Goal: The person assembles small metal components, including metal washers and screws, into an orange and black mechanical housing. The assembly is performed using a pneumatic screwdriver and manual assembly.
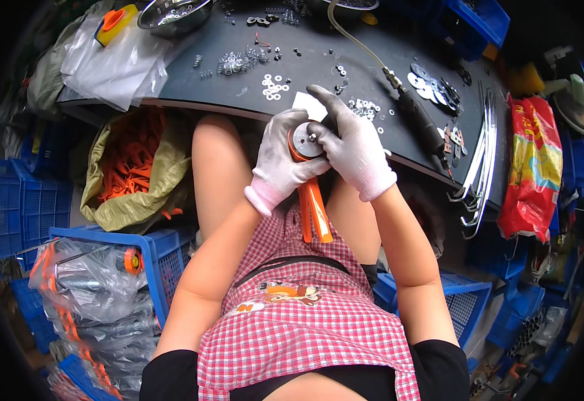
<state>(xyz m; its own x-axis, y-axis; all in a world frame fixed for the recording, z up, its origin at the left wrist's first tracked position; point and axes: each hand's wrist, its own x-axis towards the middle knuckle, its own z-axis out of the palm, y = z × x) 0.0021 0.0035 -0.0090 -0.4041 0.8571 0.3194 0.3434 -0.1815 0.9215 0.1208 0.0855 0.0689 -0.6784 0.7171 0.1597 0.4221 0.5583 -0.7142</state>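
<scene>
In my gloved left hand [275,157] I grip an orange-handled tool with a round head, held over my lap at the table's front edge. A grey metal disc [301,148] faces up on that head, and two orange handles [314,212] hang below it. My gloved right hand [359,150] reaches in from the right. Its thumb presses at the disc's middle, beside a small shiny stud [312,138]; the index finger stretches out above. Whatever lies under the thumb is hidden. A white piece [310,107] lies behind the tool's head.
On the dark table [191,70] lie springs [238,61], white washers [274,87], a black air screwdriver [420,120] with a hose, metal discs [429,87] and bent rods [482,154]. A sack of orange parts [108,207] and blue crates [165,260] stand at the left.
</scene>
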